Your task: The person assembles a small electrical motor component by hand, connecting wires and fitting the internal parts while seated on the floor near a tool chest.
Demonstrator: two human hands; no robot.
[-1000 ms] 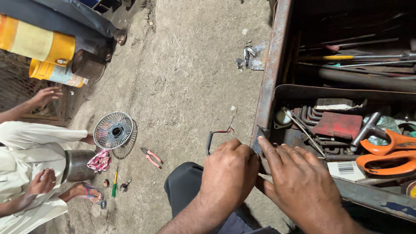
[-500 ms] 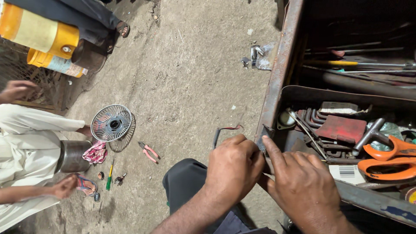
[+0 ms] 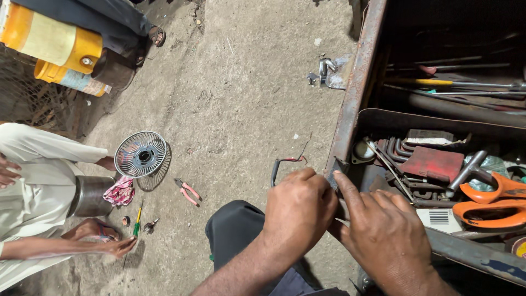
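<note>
Your left hand (image 3: pixel 298 211) and right hand (image 3: pixel 383 238) meet at the rusty toolbox (image 3: pixel 350 118) corner, pinching a wire (image 3: pixel 285 163); orange scissors (image 3: pixel 487 200) lie inside.

toolbox (image 3: pixel 350 109): rusty matt metal | scissors (image 3: pixel 487 200): glossy orange plastic handles | ground (image 3: pixel 241 98): rough concrete | fan grille (image 3: pixel 141 154): shiny wire

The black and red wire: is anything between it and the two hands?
Nothing visible is. The left hand covers the near end of the bent black and red wire, and the right hand presses beside it at the rusty metal toolbox's corner. The fingers hide the exact grip.
</note>
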